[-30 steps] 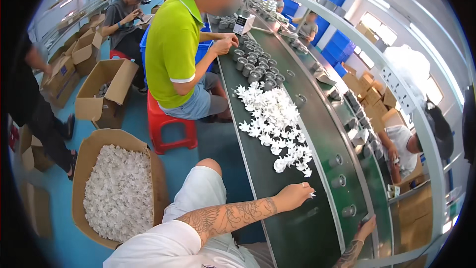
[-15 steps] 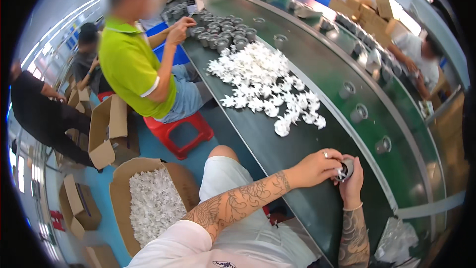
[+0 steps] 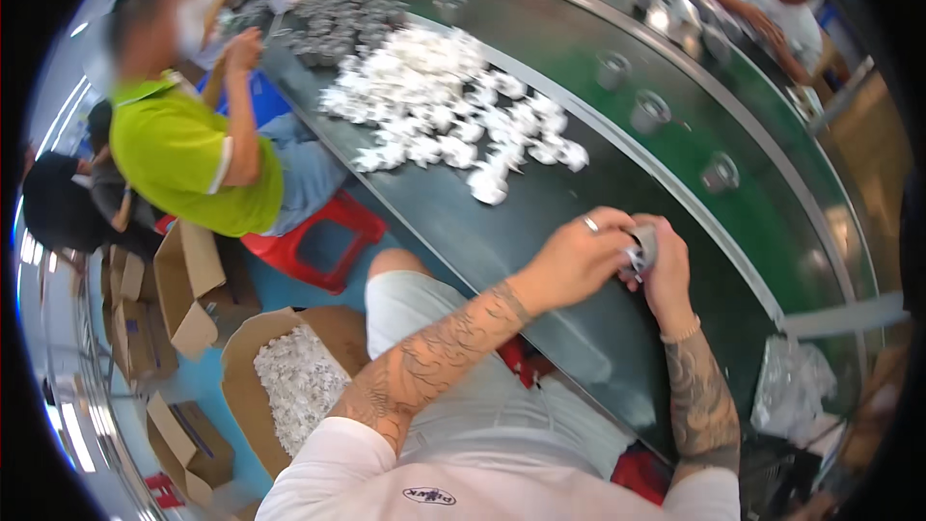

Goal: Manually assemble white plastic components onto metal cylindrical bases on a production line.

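My right hand [image 3: 667, 275] wraps round a small grey cup-shaped part [image 3: 646, 243], held above the dark green work surface. The fingers of my left hand [image 3: 582, 259], which wears a ring, are pinched at the cup's mouth. A small white plastic piece [image 3: 634, 258] shows there at my left fingertips; how deep it sits in the cup I cannot tell. Beyond my hands, a loose heap of white plastic pieces [image 3: 424, 77] spreads over the surface. Farther off lies a cluster of grey cups [image 3: 342, 24], blurred.
Several grey cups stand on the green conveyor [image 3: 579, 101] past a metal rail. A co-worker in a yellow-green shirt [image 3: 183, 150] sits at left on a red stool [image 3: 328, 241]. A cardboard box [image 3: 241, 367] of white pieces stands by my leg. A clear plastic bag [image 3: 796, 386] lies at right.
The whole view has shifted and tilted, so the heap and co-worker appear farther left. Both hands remain together at the grey cup, whose mouth now faces more toward my left hand.
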Available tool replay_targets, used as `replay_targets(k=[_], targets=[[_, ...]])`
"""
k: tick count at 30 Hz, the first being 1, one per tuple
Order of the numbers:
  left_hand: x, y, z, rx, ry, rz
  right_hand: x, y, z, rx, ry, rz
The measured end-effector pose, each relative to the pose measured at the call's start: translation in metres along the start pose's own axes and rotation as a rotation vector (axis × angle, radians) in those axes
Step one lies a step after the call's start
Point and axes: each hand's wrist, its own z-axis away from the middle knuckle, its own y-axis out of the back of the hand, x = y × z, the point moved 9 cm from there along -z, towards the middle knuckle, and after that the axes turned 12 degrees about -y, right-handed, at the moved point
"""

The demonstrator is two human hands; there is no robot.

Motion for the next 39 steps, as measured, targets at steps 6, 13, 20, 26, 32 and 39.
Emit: replay_targets(k=[6, 13, 20, 26, 32, 39], targets=[[-0.01, 0.0, -0.002, -0.027, 0.157, 0.148, 0.002, 0.0, -0.005, -0.092, -0.037, -0.136], [-0.02, 0.0, 0.004, -0.001, 0.319, 0.208, -0.007, -0.002, 0.003, -0.104, -0.055, -0.124], [-0.02, 0.0, 0.006, 0.027, 0.332, 0.244, -0.008, -0.001, 0.007, -0.094, -0.007, -0.028], [-0.023, 0.001, 0.007, 0.024, 0.35, 0.331, -0.01, -0.004, 0.007, -0.097, 0.015, -0.022], [-0.02, 0.002, 0.004, -0.021, 0.33, 0.301, -0.011, -0.003, 0.009, -0.065, 0.027, 0.033], [-0.025, -0.003, 0.008, 0.012, 0.382, 0.393, -0.01, -0.002, 0.009, -0.051, 0.011, 0.054]])
